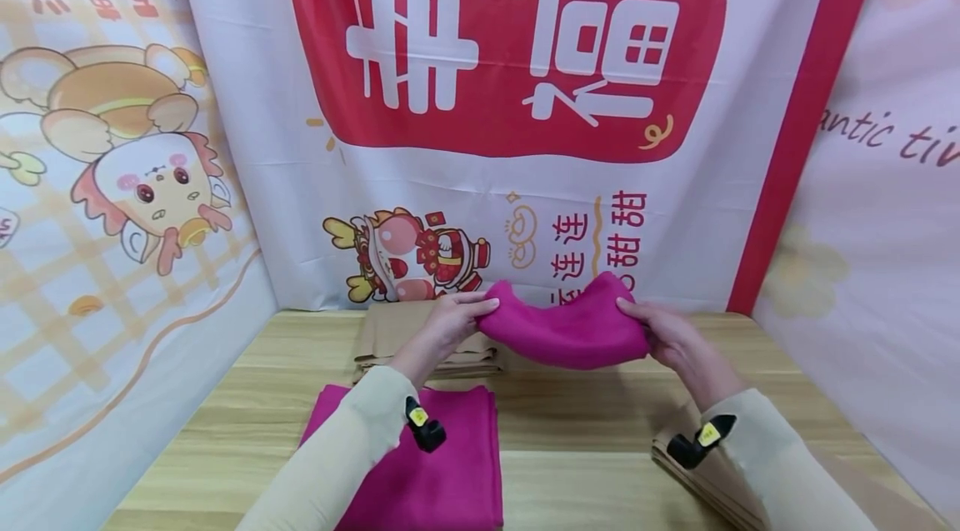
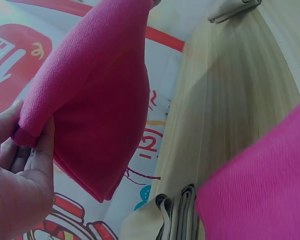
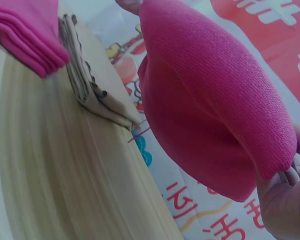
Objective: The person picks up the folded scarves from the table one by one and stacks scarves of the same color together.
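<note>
Printed backdrop (image 1: 495, 56) behind our fingers, wooden table (image 1: 562, 423) below them, our left hand (image 1: 450, 323) and our right hand (image 1: 669, 334) each pinching 1 end of magenta cloth (image 1: 566, 333), which sags between our fingers, 1 beige bundle (image 1: 393, 327) and 1 magenta stack (image 1: 446, 464) below left fingers, 1 beige pile (image 1: 712, 483) below right ones.

2 cream sleeves (image 1: 337, 460); 2 black wrist cameras (image 1: 430, 436), yellow stickers (image 1: 708, 433).

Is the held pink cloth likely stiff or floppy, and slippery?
Probably floppy: the cloth sags in its middle. Probably not very slippery, given its knit-looking surface. Its layers might spread, since separate edges show underneath.
</note>
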`<state>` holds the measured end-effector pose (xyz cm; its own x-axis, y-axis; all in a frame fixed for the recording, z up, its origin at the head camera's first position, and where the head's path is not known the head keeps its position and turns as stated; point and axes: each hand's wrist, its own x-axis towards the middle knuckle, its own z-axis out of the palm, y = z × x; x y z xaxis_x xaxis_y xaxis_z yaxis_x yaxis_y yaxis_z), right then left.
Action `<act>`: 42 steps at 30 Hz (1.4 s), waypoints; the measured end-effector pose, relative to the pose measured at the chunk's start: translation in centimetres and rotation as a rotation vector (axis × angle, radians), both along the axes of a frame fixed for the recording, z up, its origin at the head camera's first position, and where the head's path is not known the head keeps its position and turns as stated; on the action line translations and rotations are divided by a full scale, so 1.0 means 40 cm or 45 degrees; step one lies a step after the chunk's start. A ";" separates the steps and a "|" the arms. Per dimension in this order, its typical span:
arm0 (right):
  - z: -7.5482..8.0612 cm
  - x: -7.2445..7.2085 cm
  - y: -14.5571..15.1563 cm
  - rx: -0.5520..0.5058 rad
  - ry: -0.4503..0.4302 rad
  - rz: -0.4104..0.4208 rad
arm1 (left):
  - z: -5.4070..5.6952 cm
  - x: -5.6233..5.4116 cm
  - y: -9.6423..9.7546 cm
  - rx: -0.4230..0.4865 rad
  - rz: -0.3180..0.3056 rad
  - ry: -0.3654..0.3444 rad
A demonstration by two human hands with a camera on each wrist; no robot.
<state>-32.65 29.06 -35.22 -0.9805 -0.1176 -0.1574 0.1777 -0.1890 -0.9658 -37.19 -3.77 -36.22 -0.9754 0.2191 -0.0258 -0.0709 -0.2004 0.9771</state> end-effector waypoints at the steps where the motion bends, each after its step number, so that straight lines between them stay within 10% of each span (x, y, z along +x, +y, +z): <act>1: 0.000 0.002 -0.007 -0.005 0.006 0.001 | 0.001 0.003 -0.006 0.005 0.001 -0.005; 42: -0.002 0.065 -0.269 -0.050 0.060 -0.099 | 0.008 0.108 -0.269 0.078 -0.080 0.088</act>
<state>-30.06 18.32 -35.30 -0.9931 -0.0461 -0.1075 0.1155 -0.2380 -0.9644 -32.87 -14.53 -35.90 -0.9586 0.2790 0.0562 -0.0182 -0.2573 0.9662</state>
